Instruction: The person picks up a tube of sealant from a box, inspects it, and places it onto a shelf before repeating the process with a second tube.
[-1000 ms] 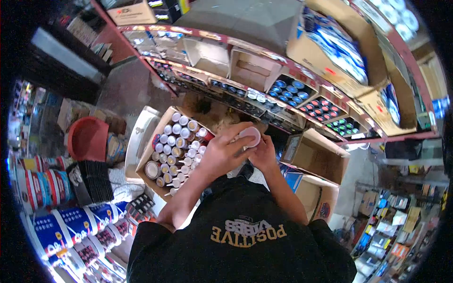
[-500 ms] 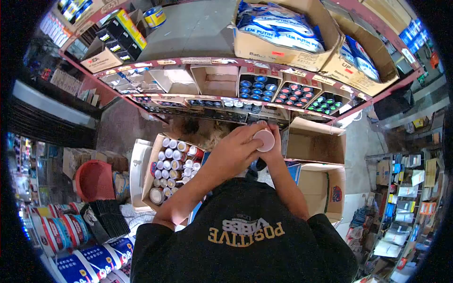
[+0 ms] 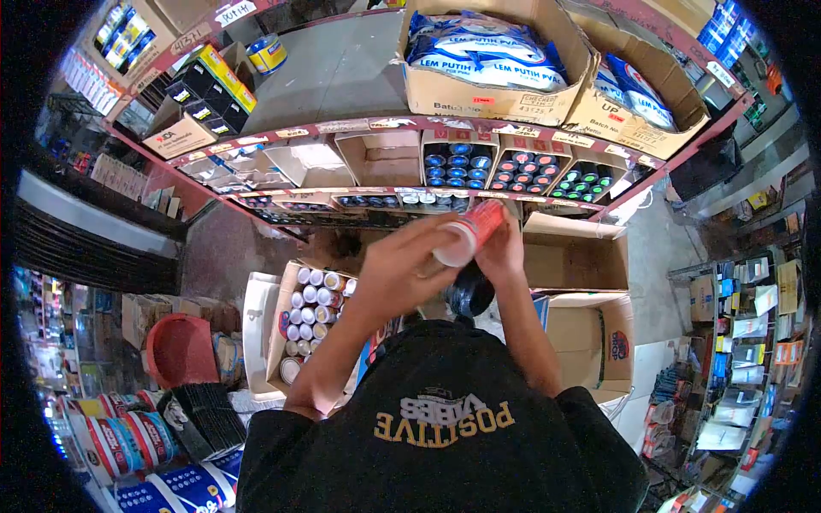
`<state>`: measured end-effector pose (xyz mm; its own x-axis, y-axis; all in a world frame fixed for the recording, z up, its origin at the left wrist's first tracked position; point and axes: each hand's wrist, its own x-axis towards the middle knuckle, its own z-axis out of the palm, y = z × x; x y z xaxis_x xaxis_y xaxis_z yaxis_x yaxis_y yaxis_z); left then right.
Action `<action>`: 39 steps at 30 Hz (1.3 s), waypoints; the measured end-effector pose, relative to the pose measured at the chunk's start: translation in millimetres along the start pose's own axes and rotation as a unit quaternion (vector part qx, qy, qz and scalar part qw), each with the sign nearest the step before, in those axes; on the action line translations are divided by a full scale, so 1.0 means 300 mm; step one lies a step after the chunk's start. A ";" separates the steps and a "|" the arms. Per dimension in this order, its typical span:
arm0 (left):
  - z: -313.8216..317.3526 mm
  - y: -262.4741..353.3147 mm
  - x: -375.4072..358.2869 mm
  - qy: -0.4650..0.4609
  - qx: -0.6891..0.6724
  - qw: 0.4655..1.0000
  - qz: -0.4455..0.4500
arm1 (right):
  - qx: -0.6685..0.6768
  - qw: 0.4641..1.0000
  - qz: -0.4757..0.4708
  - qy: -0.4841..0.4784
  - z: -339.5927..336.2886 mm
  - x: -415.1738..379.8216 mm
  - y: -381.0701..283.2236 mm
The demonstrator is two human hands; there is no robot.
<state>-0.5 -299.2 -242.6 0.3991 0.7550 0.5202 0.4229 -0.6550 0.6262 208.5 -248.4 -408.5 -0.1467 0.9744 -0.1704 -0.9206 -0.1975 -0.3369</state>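
A red can with a white cap [image 3: 486, 224] is held tilted in front of my chest, its capped end pointing down and left. My right hand [image 3: 503, 252] is wrapped around the red body from the right. On the other side, my left hand [image 3: 395, 272] closes its fingers around the capped end; it is slightly blurred. Below and left of my hands stands an open carton [image 3: 275, 359] packed with several upright white-capped cans [image 3: 308, 315]. To the right of my right forearm are two open cartons, an upper one [image 3: 573, 267] and a lower one [image 3: 575, 342].
Ahead is a red-edged shelf [image 3: 376, 125] with rows of blue-, red- and green-topped cans [image 3: 526, 171]. On top sit boxes of white-and-blue bags [image 3: 487, 53] and a yellow-blue tin [image 3: 267, 55]. A red plastic basin [image 3: 180, 350] and paint pails [image 3: 120, 440] stand at left.
The can has tilted, so its red side now shows where mostly its pale end faced me. My left hand has shifted left and down along with the capped end.
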 end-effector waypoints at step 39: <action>-0.005 -0.258 -0.268 0.221 -0.659 0.669 -0.264 | -0.464 0.799 -0.363 -0.125 0.397 -0.200 -0.004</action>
<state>-66.5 -309.4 -332.0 0.0738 0.9966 -0.0377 -0.7902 0.0815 0.6074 175.4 -294.0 -287.4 0.1283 0.8366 0.5325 -0.1498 0.5472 -0.8235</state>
